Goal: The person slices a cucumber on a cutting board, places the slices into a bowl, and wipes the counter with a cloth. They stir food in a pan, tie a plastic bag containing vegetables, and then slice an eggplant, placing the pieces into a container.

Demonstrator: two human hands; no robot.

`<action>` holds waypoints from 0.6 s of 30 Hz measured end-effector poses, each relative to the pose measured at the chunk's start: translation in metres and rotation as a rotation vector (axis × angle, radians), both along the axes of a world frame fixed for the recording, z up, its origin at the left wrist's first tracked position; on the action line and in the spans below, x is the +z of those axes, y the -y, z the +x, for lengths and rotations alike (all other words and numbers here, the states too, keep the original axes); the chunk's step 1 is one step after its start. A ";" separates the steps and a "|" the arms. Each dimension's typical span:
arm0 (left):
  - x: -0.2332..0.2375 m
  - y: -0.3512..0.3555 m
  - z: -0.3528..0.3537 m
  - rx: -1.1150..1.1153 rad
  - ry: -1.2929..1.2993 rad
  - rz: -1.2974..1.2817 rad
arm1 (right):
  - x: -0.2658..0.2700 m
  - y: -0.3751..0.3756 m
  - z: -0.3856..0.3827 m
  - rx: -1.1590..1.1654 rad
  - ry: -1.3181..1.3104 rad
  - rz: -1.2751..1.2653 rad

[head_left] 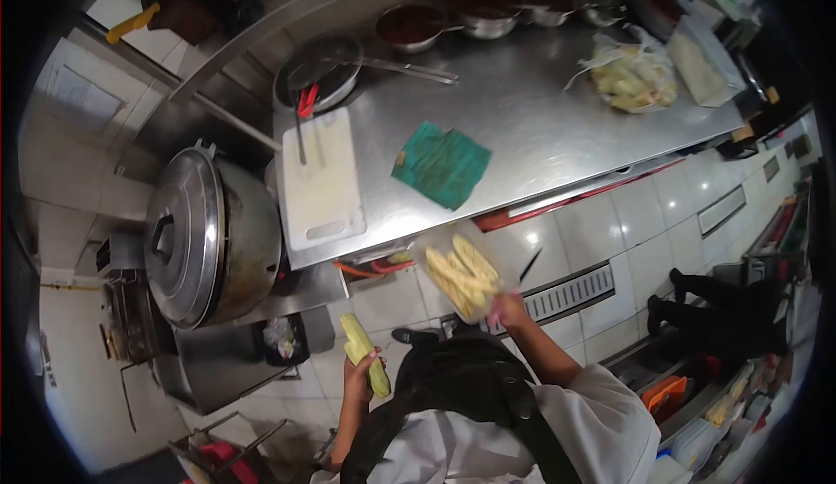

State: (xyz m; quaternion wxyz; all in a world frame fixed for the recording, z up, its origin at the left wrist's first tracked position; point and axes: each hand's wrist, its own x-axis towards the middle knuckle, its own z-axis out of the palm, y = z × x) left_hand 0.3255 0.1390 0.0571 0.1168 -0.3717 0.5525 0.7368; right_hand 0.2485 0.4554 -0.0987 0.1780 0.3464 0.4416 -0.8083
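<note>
Low beside my left side, my left hand [362, 366] is closed around pale yellow-green peeled plantains [355, 334], which look like two lying together. My right hand [508, 310] grips the near right corner of a clear plastic container [477, 312], in front of my apron and below the table edge. Several peeled, yellowish plantains [461, 273] lie inside it. A dark pointed knife blade [529, 265] sticks out just beyond my right hand, with pink showing at the fingers. On the steel table [540, 127], a folded green cloth [444, 165] lies ahead of the container.
A white cutting board [324, 188] lies at the table's left, below a lidded pan [319, 70] with red-handled tongs. A large lidded pot [196, 231] stands left. Bowls of dark red sauce [409, 27] line the back. A plastic bag [634, 75] sits right. Another person's dark-clad legs [714, 310] show right.
</note>
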 end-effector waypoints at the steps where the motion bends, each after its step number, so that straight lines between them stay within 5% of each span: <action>1: 0.005 -0.008 -0.014 -0.035 -0.049 0.071 | 0.019 -0.018 0.015 0.035 0.065 0.169; 3: 0.010 -0.021 -0.041 -0.105 -0.146 0.214 | 0.044 -0.057 0.046 -0.084 0.162 0.437; 7: 0.044 -0.064 -0.098 -0.203 -0.288 0.614 | 0.145 -0.136 0.081 0.106 0.287 0.426; 13: 0.067 -0.115 -0.185 -0.450 -0.366 0.782 | 0.234 -0.147 0.028 -0.277 -0.158 0.357; 15: 0.080 -0.131 -0.213 -0.517 -0.458 0.746 | 0.228 -0.137 -0.019 -0.405 -0.228 0.343; 18: 0.093 -0.141 -0.244 -0.583 -0.565 0.588 | 0.183 -0.158 -0.091 -0.121 -0.291 0.335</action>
